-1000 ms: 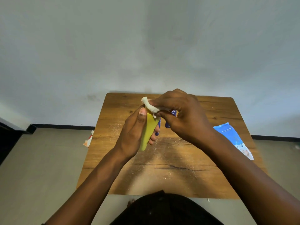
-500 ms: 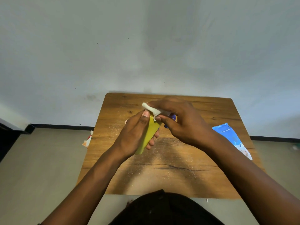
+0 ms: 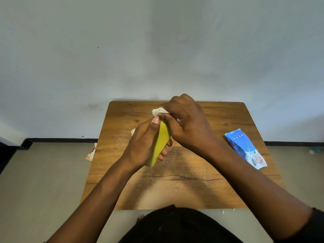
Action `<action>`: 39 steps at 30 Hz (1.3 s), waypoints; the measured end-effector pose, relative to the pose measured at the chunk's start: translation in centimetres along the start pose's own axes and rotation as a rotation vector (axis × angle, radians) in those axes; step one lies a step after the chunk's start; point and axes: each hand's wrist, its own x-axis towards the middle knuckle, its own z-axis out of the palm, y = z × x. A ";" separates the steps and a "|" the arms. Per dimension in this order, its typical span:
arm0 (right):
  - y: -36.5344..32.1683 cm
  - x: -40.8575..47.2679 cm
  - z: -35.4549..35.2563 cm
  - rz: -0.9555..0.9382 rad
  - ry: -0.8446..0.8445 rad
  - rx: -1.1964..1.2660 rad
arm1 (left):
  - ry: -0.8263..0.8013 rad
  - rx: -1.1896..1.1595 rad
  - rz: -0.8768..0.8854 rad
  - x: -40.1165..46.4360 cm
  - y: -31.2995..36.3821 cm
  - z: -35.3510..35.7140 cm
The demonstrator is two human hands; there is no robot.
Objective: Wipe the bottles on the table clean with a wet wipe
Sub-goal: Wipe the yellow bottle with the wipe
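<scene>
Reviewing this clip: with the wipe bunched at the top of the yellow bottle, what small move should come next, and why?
Probably draw the wet wipe down the yellow bottle. The right hand pinches it only at the top end, while the left hand grips the body, whose exposed yellow side appears not yet covered.
</scene>
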 end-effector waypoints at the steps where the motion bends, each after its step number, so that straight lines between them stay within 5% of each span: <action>1: 0.1 -0.1 -0.1 0.010 -0.017 0.018 | 0.008 -0.011 -0.008 -0.1 0.0 0.0; 11: 0.7 -0.8 -0.9 0.121 -0.118 0.209 | 0.033 -0.106 -0.046 -0.2 1.0 -0.7; 17: -0.5 -0.8 0.1 0.295 0.067 0.344 | 0.031 -0.007 -0.010 -0.1 0.5 -0.4; 25: -2.1 -0.6 1.4 0.352 0.232 0.217 | 0.048 0.030 0.013 0.1 0.7 0.1; 31: -0.4 0.7 -0.5 0.679 0.056 0.869 | 0.065 -0.105 -0.016 0.5 0.4 -0.7; 39: 0.2 -1.3 -0.5 0.318 -0.087 0.489 | 0.069 -0.188 -0.036 1.0 0.5 -1.5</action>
